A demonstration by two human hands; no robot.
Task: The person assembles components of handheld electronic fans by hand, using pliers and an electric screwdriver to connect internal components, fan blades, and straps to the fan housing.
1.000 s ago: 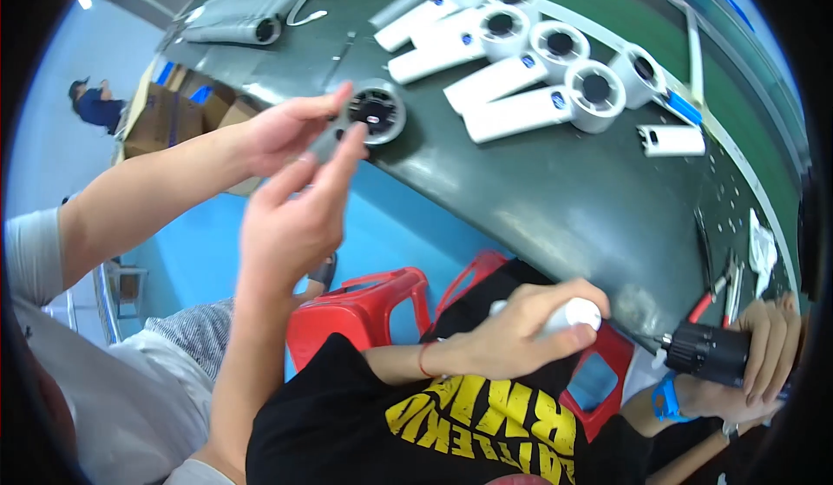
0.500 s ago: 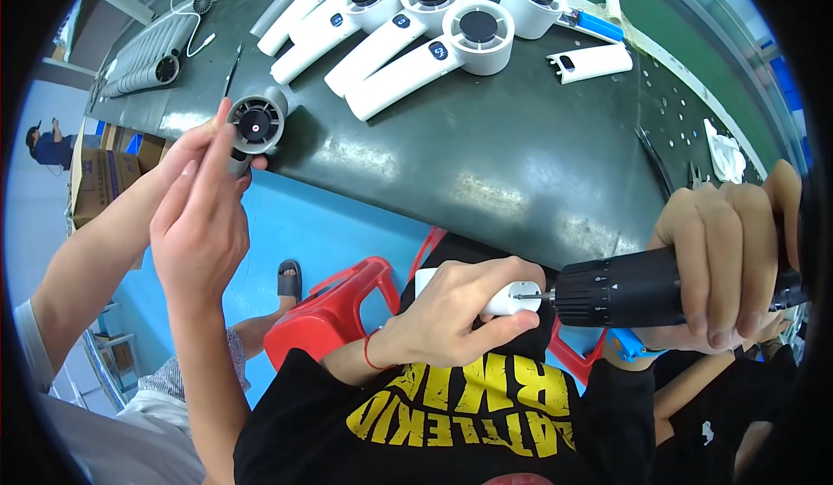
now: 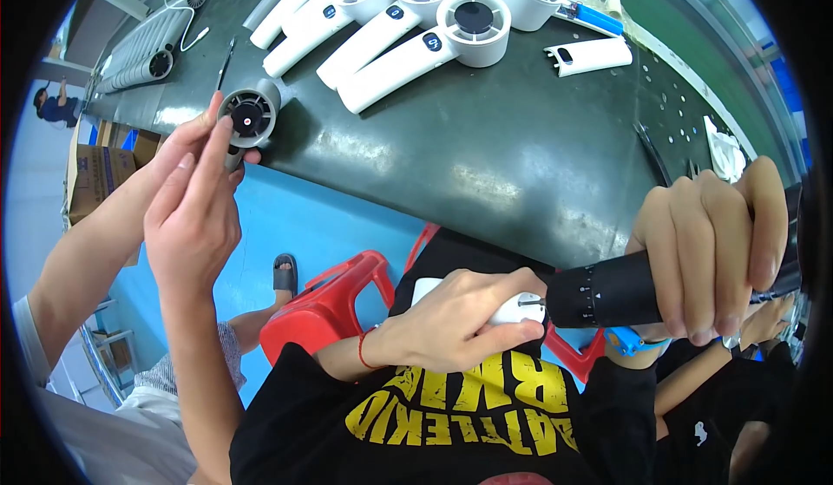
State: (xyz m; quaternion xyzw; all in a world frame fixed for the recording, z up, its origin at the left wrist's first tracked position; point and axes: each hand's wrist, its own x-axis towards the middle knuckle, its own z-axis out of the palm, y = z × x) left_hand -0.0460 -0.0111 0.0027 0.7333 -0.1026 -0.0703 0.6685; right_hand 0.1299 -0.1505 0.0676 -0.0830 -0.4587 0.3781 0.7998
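Plainly, a two-handed hold

Your left hand (image 3: 447, 320) has its fingers clasped round a white handle piece (image 3: 517, 311), in front of your body, just off the near edge of the dark surface (image 3: 521, 151). Your right hand (image 3: 711, 246) has its fingers wrapped over a black power screwdriver (image 3: 607, 295), whose thin bit reaches the piece's rounded end; you can't tell from this view whether it is seated. The white piece looks light, stiff and smooth, so it may twist or slip under torque: grip close behind that end, thumb below and clear of the bit. The screwdriver is probably the heavier of the two, best held round its thick body. Beyond, white handheld fans (image 3: 395, 75) lie on the surface.
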